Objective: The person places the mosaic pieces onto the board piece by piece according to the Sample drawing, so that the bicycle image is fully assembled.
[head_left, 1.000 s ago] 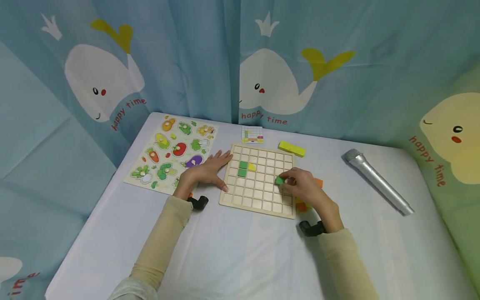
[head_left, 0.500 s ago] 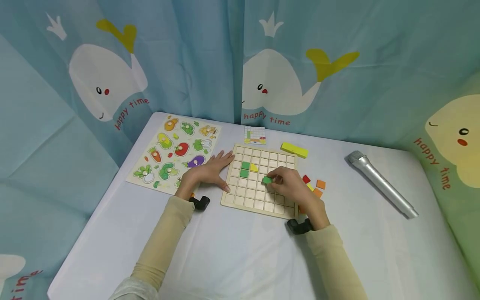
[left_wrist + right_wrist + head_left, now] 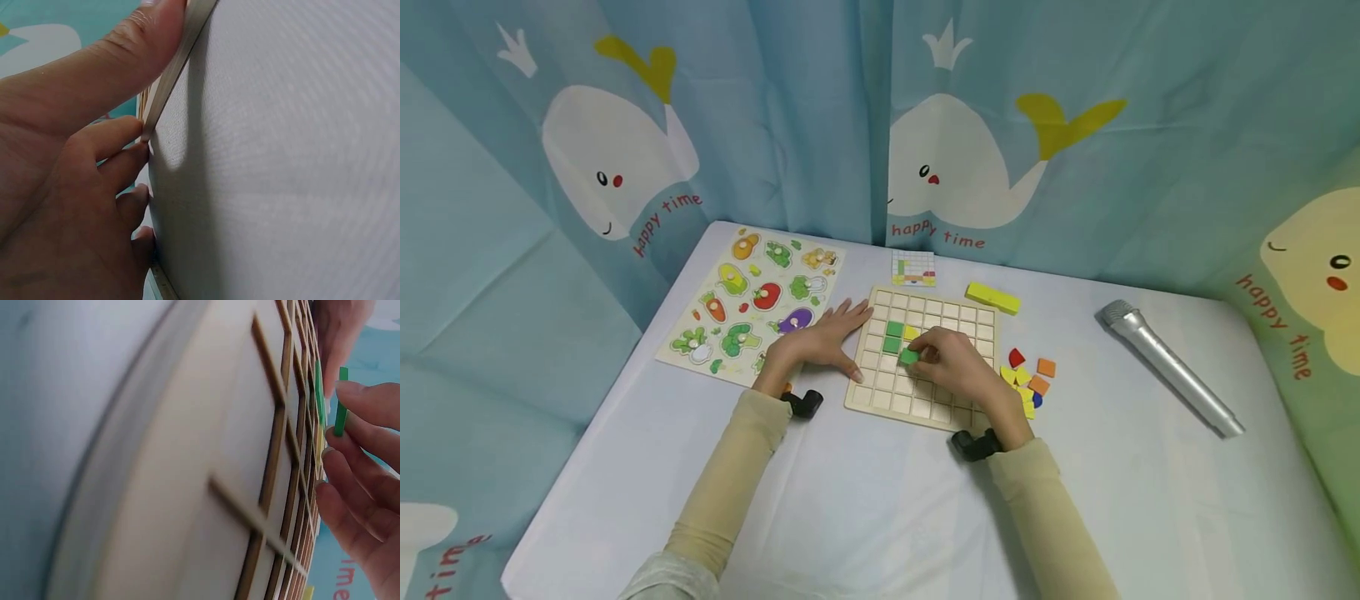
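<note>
My right hand [image 3: 958,362] pinches a green square tile [image 3: 909,357] between thumb and fingers, over the left part of a wooden grid board [image 3: 880,398]. The right wrist view shows this tile [image 3: 341,403] edge-on, raised off the grid. Two green tiles [image 3: 892,337] lie on the board one behind the other, with a yellow piece [image 3: 911,332] beside the rear one. Along the board's left edge my left hand [image 3: 820,343] rests with fingers spread. Its thumb [image 3: 140,47] touches the board's side in the left wrist view.
Loose yellow, orange, red and blue pieces [image 3: 1018,379] lie right of the board. Behind it are a yellow block [image 3: 992,298] and a small pattern card [image 3: 913,268]. A vegetable puzzle [image 3: 748,283] lies at left, a silver microphone [image 3: 1172,367] at right. A curtain [image 3: 805,125] hangs behind.
My right hand has carried the green tile leftward across the board, close to the laid tiles. The loose pieces at right have come into view. My left hand stays at the board's edge.
</note>
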Tool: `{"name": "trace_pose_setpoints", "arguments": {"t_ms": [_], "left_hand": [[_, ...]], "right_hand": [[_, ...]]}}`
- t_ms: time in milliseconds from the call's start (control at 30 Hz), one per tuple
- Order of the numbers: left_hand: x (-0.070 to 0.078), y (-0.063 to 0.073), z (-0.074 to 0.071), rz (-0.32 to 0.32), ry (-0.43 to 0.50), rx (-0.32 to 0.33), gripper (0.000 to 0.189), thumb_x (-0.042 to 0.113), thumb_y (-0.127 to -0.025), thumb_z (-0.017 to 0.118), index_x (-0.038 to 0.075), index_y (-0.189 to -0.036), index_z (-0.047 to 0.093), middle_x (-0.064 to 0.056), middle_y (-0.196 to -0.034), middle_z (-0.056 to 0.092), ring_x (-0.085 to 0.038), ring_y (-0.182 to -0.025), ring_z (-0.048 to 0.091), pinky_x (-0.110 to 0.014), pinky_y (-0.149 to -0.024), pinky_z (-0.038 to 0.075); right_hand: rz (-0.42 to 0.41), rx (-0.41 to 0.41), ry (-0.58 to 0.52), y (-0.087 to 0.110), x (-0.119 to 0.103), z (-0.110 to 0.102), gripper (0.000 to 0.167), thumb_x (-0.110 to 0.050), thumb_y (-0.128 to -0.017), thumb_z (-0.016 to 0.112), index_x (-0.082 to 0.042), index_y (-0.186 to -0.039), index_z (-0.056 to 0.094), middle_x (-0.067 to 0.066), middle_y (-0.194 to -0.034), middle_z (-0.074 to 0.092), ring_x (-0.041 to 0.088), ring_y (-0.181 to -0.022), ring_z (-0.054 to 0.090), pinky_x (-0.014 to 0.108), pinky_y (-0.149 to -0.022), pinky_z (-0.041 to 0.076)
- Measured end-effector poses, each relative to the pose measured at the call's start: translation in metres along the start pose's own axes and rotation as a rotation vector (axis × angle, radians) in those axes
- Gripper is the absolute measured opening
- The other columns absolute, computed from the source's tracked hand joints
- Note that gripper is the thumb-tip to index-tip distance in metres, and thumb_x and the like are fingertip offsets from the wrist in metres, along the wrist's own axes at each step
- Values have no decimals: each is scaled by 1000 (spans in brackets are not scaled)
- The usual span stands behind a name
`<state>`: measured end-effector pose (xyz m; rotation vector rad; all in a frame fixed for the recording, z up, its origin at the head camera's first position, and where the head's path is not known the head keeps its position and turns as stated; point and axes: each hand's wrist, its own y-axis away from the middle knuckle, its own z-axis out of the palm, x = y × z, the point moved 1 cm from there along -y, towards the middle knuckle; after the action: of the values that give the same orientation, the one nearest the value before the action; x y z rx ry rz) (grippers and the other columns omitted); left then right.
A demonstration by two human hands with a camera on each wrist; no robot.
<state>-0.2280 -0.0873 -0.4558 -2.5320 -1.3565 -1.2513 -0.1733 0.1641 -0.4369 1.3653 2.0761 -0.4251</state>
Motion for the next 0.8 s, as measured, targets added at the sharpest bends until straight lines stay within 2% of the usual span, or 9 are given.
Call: {"name": "trace_pose_setpoints", "arguments": {"t_ms": [467, 633, 800], "left_hand": [[-1, 2, -3, 11, -8, 9, 120, 34, -78, 90, 12, -167, 13, -5, -175, -1, -28, -160, -12, -50, -130, -5], [0, 3, -4, 25, -22, 8, 120, 33, -78, 90, 9, -166, 12, -8, -175, -1, -31, -160, -12, -51, -130, -5], [-1, 2, -2, 25, -25, 1, 120, 34, -79, 90, 11, -167, 11, -6, -175, -2, -29, -160, -13, -50, -130, -6]], "right_hand": [[-84, -41, 101, -16, -16, 14, 22, -12, -90, 79, -1, -109, 77, 7, -96, 70, 17, -84, 63, 34, -77, 56], [-89, -51, 134, -19, -17, 17, 23, -14, -90, 79, -2, -110, 78, 5, -96, 70, 17, -84, 63, 34, -77, 56], [-87, -54, 143, -20, -18, 18, 23, -14, -89, 80, -3, -110, 78, 5, -98, 70, 16, -85, 64, 35, -79, 57]]}}
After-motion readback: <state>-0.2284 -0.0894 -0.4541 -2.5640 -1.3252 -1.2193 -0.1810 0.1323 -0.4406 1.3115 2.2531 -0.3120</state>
